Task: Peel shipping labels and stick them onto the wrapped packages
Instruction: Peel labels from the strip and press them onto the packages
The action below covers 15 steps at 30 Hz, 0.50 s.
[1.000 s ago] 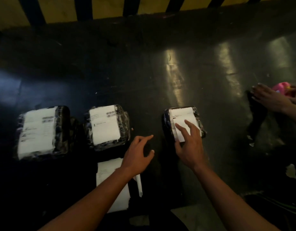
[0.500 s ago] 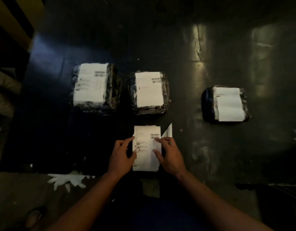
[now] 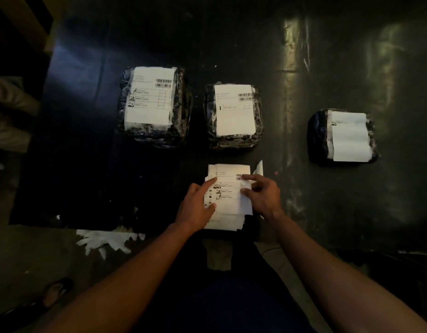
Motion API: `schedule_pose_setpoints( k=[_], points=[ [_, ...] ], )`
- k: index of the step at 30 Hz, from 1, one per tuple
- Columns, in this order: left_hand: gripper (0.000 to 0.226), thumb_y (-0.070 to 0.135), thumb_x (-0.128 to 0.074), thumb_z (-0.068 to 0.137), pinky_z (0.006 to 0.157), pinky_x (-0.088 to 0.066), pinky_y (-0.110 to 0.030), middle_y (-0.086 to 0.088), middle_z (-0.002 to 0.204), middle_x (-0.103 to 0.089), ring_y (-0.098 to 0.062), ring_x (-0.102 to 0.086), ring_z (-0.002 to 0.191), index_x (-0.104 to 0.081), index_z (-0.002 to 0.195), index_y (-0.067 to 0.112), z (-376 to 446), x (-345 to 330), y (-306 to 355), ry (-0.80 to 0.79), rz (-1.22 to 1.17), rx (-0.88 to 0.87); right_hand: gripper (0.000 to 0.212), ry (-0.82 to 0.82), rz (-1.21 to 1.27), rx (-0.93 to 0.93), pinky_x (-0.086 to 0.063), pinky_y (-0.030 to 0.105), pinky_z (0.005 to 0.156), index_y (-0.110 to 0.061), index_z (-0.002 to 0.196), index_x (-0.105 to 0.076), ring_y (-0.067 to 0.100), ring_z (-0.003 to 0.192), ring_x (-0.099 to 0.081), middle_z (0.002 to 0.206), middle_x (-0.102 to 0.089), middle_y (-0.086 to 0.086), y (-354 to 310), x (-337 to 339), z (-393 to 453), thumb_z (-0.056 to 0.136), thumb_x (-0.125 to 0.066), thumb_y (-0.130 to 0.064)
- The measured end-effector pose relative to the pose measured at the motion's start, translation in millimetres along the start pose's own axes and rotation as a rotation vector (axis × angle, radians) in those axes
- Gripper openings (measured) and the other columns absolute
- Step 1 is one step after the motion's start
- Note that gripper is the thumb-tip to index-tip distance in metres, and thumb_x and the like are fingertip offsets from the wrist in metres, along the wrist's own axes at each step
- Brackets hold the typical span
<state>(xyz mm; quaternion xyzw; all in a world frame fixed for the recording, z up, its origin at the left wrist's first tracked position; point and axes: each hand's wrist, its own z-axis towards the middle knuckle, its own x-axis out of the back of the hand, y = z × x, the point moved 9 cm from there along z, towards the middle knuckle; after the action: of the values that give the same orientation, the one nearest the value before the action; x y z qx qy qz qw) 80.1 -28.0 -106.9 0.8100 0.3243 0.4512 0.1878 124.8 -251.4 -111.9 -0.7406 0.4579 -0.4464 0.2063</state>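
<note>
Right fingers (image 3: 246, 193): we had thumb and forefinger curled onto the right edge of the top label (image 3: 228, 188), seemingly pinching it.
Left fingers (image 3: 211, 182): ours lay fairly straight, pressing the label stack (image 3: 225, 221) flat; they held nothing.
Right hand (image 3: 264, 195): just beside the stack's right side.
Left hand (image 3: 195, 205): over the stack's left half.
Stack: on the dark bench (image 3: 87, 140), just below the middle package (image 3: 232, 116).
Packages: left package (image 3: 154, 106) and right package (image 3: 342, 135) flanked it; all three already wore labels.
Unlabelled package: we saw none.
Peeling well: we judged it best to lift one corner slowly, keep the stack pinned, and avoid curling the sticky side onto itself.
</note>
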Motion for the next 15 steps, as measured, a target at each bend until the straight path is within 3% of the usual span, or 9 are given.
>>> schedule_pose_setpoints(
  k=[4,9,12,15],
  points=[
    [0.076,0.021,-0.073,0.092,0.097,-0.056,-0.036,0.003,0.124,-0.044,-0.016,-0.059,0.107,-0.035,0.153,0.048,-0.6,-0.3,-0.5,-0.011,0.013,0.019,0.039,0.005,0.04,0.014,-0.049,0.009,0.067,-0.021,0.11,-0.076,-0.004,0.06,-0.061,0.084,-0.064,-0.004,1.0,6.3,0.0,0.076,-0.086,-0.004],
    [0.076,0.018,-0.073,0.092,0.096,-0.057,-0.036,0.002,0.121,-0.045,-0.017,-0.06,0.103,-0.036,0.152,0.047,0.7,-0.1,0.4,-0.006,-0.012,0.004,0.033,0.065,0.097,0.014,-0.061,0.039,0.081,-0.026,0.1,-0.075,0.017,0.08,-0.07,0.09,-0.073,0.005,8.2,25.7,-1.7,0.076,-0.087,-0.008],
    [0.076,0.021,-0.074,0.091,0.097,-0.055,-0.034,0.002,0.126,-0.041,-0.017,-0.058,0.11,-0.036,0.152,0.047,-0.9,2.9,2.1,0.0,0.013,0.005,0.027,0.07,0.181,0.037,-0.062,0.042,0.087,-0.017,0.102,-0.075,0.017,0.085,-0.073,0.094,-0.077,0.005,2.8,39.3,-4.7,0.082,-0.081,0.0],
    [0.069,0.029,-0.075,0.09,0.094,-0.052,-0.026,0.004,0.129,-0.037,-0.013,-0.052,0.111,-0.043,0.15,0.041,-3.3,23.4,13.6,0.159,0.058,-0.05,0.023,0.071,0.268,0.071,-0.061,0.034,0.084,-0.007,0.103,-0.075,0.017,0.085,-0.072,0.096,-0.077,0.008,-14.0,56.1,-12.5,0.083,-0.078,0.004]
  ],
)
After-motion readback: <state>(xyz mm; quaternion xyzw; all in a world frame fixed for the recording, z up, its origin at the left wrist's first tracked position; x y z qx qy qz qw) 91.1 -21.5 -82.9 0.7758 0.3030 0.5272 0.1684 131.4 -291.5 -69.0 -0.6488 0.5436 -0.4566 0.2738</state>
